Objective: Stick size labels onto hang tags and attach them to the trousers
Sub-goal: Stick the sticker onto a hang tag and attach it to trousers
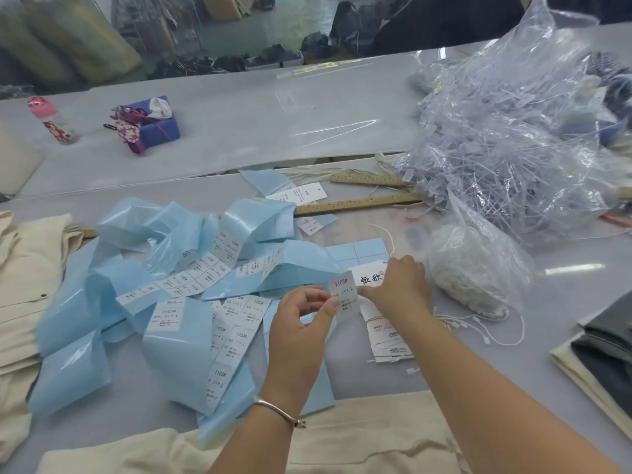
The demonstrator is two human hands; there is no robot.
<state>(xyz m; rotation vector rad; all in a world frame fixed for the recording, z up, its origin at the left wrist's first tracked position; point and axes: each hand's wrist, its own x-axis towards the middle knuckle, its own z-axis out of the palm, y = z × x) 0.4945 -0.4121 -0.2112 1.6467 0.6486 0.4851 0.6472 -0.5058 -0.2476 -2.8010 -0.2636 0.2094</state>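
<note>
We found left hand (301,323) fingers pinching size label (343,295), peeled for sticking; right hand (400,278) fingers gripped hang tag (367,277) alongside, steadying it. Trousers (342,436) lay below wrists on counter (307,107).

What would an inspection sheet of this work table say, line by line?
Surface: grey table, crowded.
Job's things: size label pinched by both hands over hang tag; blue label strips; cream trousers.
Clutter: wooden rulers, bag of plastic fasteners, purple pouch, bottle.
Hands: left hand and right hand both grip the label.
Cables: nothing seen; only white tag strings.
Surroundings: fabric rolls behind.
</note>
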